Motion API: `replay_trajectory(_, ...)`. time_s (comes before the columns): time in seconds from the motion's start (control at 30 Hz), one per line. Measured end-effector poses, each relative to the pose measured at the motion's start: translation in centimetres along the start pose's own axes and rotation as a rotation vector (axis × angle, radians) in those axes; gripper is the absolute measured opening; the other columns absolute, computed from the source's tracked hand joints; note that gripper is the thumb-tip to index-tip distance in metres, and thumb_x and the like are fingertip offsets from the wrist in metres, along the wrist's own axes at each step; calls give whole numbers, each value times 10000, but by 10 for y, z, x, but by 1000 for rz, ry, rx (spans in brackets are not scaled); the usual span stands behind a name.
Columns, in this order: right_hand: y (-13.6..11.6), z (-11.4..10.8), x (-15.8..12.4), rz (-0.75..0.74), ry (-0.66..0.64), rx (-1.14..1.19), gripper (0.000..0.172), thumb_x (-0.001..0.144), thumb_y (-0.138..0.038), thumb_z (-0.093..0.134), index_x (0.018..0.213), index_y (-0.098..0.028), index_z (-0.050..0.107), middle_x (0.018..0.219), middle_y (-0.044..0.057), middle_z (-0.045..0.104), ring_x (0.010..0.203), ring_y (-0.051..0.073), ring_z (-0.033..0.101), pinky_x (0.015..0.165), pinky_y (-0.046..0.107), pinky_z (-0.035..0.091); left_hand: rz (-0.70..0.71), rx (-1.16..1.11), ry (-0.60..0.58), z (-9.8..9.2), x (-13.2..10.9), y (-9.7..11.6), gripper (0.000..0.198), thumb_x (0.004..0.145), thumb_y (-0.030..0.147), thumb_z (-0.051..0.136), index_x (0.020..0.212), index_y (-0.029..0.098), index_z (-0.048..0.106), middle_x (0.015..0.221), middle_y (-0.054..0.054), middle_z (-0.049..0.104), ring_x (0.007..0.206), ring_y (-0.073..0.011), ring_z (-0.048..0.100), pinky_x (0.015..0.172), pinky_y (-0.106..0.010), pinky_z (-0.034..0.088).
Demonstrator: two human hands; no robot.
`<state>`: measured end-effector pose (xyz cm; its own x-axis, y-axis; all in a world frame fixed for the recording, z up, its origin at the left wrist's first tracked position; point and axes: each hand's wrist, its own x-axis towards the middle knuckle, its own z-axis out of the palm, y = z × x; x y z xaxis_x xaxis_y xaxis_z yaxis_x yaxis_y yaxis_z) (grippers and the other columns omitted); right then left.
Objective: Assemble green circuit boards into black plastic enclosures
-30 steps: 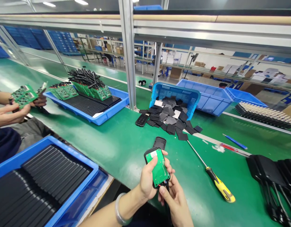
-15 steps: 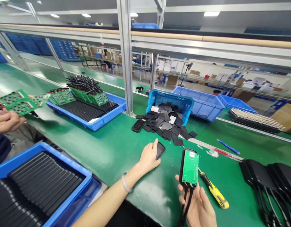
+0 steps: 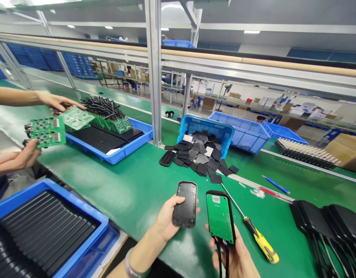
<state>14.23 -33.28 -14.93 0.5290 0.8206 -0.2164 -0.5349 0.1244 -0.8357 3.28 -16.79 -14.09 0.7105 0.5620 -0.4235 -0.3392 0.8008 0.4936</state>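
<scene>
My left hand (image 3: 167, 218) grips a black plastic cover (image 3: 186, 202), its hollow inner face turned up toward me. Beside it, my right hand (image 3: 234, 253) holds a black housing (image 3: 230, 216) with a green circuit board (image 3: 220, 216) seated in it. A white label sits near the board's top, and black cables (image 3: 222, 256) hang from its lower end. The two parts are close together but apart. A yellow and black screwdriver (image 3: 260, 239) lies on the bench just right of my right hand.
Dark flat pads (image 3: 199, 150) spill from a tipped blue basket (image 3: 208, 121). Finished-looking black units (image 3: 313, 216) with cables stand at right, near a blue pen (image 3: 276, 184). At left, a co-worker's hands (image 3: 18, 160) hold circuit boards by a blue tray (image 3: 117, 157); another blue tray (image 3: 104, 222) holds black parts.
My left hand has lifted the cover off the bench and brought it toward the housing. My right hand has turned the housing slightly. The co-worker's hands moved boards to the far tray.
</scene>
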Motion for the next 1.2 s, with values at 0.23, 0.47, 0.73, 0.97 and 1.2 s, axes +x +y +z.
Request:
replay_trajectory(0.23,15,-6,-3,-424,0,-806,441,914,-502,464,1324,-354,532,1221,45,618,865,205,650,784,303,540,213,137,-140,14,-28,-21,619,757,438,736,1284,173,551,1166,-104,654,1090,-232,590,961,-322,440)
replay_trajectory(0.47,23,-11,1,-693,-128,-1018,444,931,-469,457,1354,-340,492,1323,55,475,1200,230,516,956,265,466,314,229,-428,11,-36,-21,793,634,300,855,1332,260,481,1169,-84,604,1123,-222,561,915,-286,447)
replay_trajectory(0.73,23,-15,0,-754,-161,-1073,465,921,-479,467,1368,-353,478,1324,69,450,1146,244,540,853,266,513,326,429,-469,7,-39,-11,848,580,294,879,1327,278,477,1241,-92,554,1098,-224,560,926,-302,460)
replay_trajectory(0.97,14,-24,8,-904,-35,-1505,399,888,-332,539,1271,-442,566,1355,103,449,1082,370,460,856,554,455,263,824,-361,1,-36,7,610,643,318,829,1196,177,614,1012,-51,639,913,-195,608,804,-259,500)
replay_trajectory(1.2,3,-9,1,-1014,401,-1412,106,812,-288,679,897,-303,739,918,110,671,885,321,592,872,522,412,240,498,-127,-7,-20,-26,506,710,423,765,1065,119,569,897,-61,620,791,-171,605,631,-260,544)
